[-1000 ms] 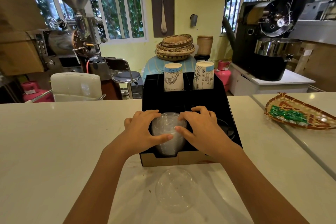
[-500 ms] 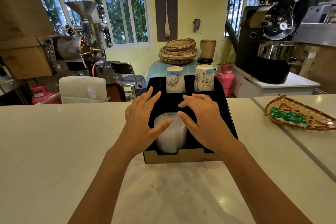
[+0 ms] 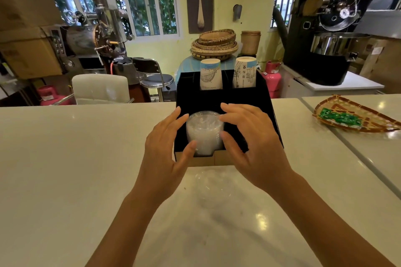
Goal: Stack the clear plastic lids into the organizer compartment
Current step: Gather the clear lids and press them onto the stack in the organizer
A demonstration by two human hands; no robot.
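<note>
The fingers (image 3: 183, 118) of the left hand (image 3: 165, 147) are spread wide and loose along the left side of a stack of clear plastic lids (image 3: 205, 132), the thumb tip at the stack's lower left edge; whether it presses the plastic cannot be told. The right hand (image 3: 249, 143) mirrors it, fingers splayed, with 1 fingertip at the stack's upper right rim and the thumb at its right side, so both hands bracket the stack without closing around it. The lids sit nested upright in the front left compartment of a black organizer (image 3: 269, 115), which has a brown cardboard front lip and stands on the pale desk (image 3: 65, 169). At the organizer's back, 2 slots each hold a stack of paper cups: the left cups (image 3: 211, 75) and the right cups (image 3: 244, 73), both white with a blue band and dark line drawings; the print on them is too small to read. On the desk just in front of the organizer, between the 2 forearms, lies 1 more clear lid (image 3: 211, 188), faint against the surface. Far to the right a woven tray (image 3: 368, 123) holds green packets (image 3: 338, 117) whose lettering cannot be made out.
</note>
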